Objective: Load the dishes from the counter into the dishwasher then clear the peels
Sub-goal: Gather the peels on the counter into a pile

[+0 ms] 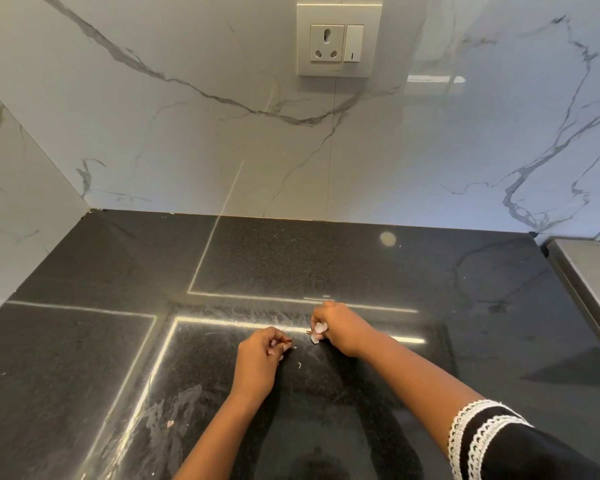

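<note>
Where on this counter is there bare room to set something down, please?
Free: the back strip of the counter below the wall socket, and the left side by the corner. Crowded: the middle, where the left hand and right hand gather peels.

counter (84,358): black polished stone, kinda smeary
on it: small pale peel scrap (299,365), another bit (170,424) near the front

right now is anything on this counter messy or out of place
Yes. The black counter has smeared streaks near its front edge, a small peel scrap lying loose between the hands, and another fleck further left. Both the left hand and right hand pinch pale peels.
</note>
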A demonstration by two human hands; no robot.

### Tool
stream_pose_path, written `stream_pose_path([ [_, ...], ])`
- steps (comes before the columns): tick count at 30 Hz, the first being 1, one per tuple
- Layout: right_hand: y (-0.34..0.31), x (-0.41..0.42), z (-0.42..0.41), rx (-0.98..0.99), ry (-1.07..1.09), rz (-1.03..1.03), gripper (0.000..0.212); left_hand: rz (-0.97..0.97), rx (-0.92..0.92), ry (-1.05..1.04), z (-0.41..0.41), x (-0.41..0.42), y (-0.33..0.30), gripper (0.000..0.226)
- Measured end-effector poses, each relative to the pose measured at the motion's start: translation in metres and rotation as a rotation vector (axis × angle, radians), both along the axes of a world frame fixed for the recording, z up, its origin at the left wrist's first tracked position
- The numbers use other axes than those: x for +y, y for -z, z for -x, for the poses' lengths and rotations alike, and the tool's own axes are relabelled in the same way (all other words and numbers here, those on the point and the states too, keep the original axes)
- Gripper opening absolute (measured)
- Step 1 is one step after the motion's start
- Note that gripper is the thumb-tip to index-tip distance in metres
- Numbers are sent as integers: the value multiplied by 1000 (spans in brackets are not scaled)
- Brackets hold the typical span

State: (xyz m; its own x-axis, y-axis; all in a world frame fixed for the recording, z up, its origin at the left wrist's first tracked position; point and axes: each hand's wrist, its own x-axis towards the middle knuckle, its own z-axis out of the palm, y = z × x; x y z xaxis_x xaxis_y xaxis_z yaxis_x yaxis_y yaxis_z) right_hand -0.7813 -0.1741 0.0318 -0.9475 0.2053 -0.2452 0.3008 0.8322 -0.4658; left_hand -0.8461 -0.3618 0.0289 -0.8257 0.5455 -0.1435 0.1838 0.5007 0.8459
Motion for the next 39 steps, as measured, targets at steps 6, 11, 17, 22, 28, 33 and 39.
stream_pose_path([
  [6,2,-4,0,9,-26,-45,16,-66,10,-157,-1,-14,-1,26],
  [11,8,-6,-11,106,79,86,6,48,78,-101,-4,-24,1,30],
  [17,-1,-5,-16,131,278,250,38,144,182,56,-30,-7,3,8],
  [22,0,-6,-16,105,300,242,29,190,232,78,-37,6,3,13],
  [28,-2,-8,-11,85,181,164,20,254,281,128,-36,16,5,15],
  [33,-1,-10,-8,115,163,148,6,317,359,135,-39,20,7,8],
  [39,-3,-24,-8,113,58,119,12,388,451,173,-44,25,8,8],
])
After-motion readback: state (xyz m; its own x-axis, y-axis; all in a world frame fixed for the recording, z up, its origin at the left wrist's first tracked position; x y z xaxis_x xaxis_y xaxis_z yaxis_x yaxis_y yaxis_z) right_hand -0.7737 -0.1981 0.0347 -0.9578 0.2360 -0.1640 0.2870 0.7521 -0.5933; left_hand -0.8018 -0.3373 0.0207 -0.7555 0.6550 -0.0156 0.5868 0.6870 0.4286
